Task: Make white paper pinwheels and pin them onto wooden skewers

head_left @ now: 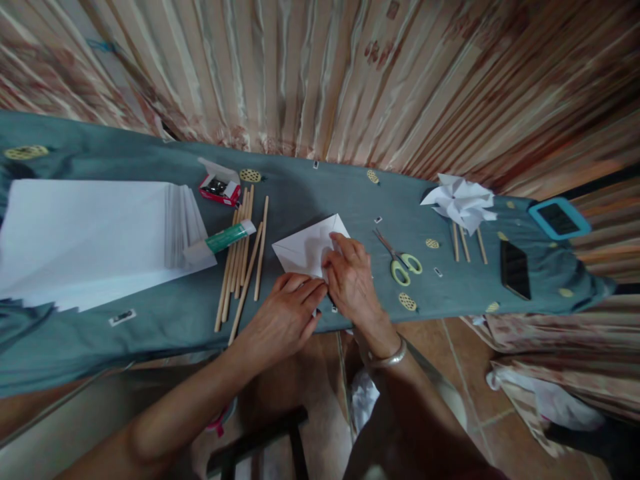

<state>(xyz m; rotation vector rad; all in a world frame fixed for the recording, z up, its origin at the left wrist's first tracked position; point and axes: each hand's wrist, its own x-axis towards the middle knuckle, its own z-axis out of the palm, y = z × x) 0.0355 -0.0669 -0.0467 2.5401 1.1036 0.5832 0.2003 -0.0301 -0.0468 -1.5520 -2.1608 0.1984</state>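
Observation:
A white sheet of paper (303, 248) with crease lines lies on the cloth-covered table, its near corner under my hands. My left hand (285, 313) grips that near corner, fingers bent together at the table's edge. My right hand (350, 277), with a bracelet at the wrist, has curled fingers pinching and pressing the paper's right side. The fingers hide the paper's near part. Right of my right hand lie scissors (399, 260) with light green handles. Several wooden sticks (239, 260) lie left of the paper, with a green glue stick (230, 237) across them.
A stack of white paper (100, 240) covers the left side of the table. Behind the sticks stands an open red box (220, 187) of small dark items. Paper pinwheels (463, 203) on sticks, a dark phone (515, 269) and a blue-framed device (559, 218) lie right. Curtains (300, 73) hang behind.

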